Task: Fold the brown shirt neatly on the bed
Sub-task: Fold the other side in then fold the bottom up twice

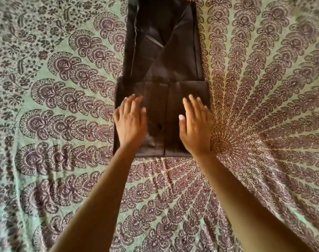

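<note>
Head view, the only one we have. We see the brown shirt (162,73) lying on the bed (264,106), which is covered by a green spread with a dark purple peacock-feather print. The shirt is a long narrow strip running away from us, its sides folded in toward the middle, far end cut off by the top edge of the picture. Its near end is doubled back on itself into a squarish panel, slightly wider than the strip above it; a buttoned front band runs down the panel's centre, one dark button visible.

Left hand (130,122) lies palm down on the panel's left part, fingers stretched out and close together, gripping nothing. Right hand (196,126) lies palm down on the panel's right part, fingers extended, thumb spread inward, gripping nothing. We cannot tell how firmly either palm presses the cloth. Both forearms are bare and come in from the bottom edge. The spread shows light wrinkles near us.
</note>
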`<action>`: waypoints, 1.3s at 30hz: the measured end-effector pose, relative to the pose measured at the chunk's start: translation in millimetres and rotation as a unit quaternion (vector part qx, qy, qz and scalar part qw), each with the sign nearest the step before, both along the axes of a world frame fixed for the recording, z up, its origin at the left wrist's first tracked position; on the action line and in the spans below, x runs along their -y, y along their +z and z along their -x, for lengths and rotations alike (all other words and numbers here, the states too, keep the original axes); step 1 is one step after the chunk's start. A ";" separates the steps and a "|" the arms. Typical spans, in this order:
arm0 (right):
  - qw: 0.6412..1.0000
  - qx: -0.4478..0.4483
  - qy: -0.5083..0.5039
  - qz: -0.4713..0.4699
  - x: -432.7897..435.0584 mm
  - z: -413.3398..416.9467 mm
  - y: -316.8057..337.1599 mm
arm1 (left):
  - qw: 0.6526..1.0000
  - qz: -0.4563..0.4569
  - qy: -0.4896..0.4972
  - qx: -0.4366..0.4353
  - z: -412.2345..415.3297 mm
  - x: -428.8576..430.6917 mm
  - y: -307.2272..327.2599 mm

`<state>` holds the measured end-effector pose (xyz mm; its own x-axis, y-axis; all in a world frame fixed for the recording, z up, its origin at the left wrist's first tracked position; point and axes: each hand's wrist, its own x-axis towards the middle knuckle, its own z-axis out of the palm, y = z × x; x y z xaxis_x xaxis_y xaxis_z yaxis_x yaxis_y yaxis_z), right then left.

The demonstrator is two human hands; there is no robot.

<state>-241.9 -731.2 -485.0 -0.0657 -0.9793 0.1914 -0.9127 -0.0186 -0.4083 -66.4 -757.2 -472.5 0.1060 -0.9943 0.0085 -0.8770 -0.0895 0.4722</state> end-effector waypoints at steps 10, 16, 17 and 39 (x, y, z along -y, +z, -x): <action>0.965 -0.154 0.063 -0.205 63.0 41.7 -26.0 | 0.976 -0.080 -0.142 0.147 -30.2 68.4 -41.0; 0.966 -0.118 0.055 -0.223 65.8 45.1 -17.2 | 0.977 -0.142 -0.039 0.154 -81.0 66.8 -28.4; 0.973 -0.112 0.041 -0.198 63.5 42.5 -14.7 | 0.980 -0.126 -0.040 0.151 -79.9 64.7 -24.7; 0.886 -0.234 0.362 -0.172 -40.8 143.5 6.6 | 0.866 -0.048 -0.432 0.248 -153.2 -40.8 -10.9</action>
<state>-385.4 -690.4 -478.4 0.6108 -0.7386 -0.2853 -0.7835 -0.6157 -0.0833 86.8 -716.4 -483.4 -0.6706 -0.6993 -0.2473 -0.7289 0.6831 0.0449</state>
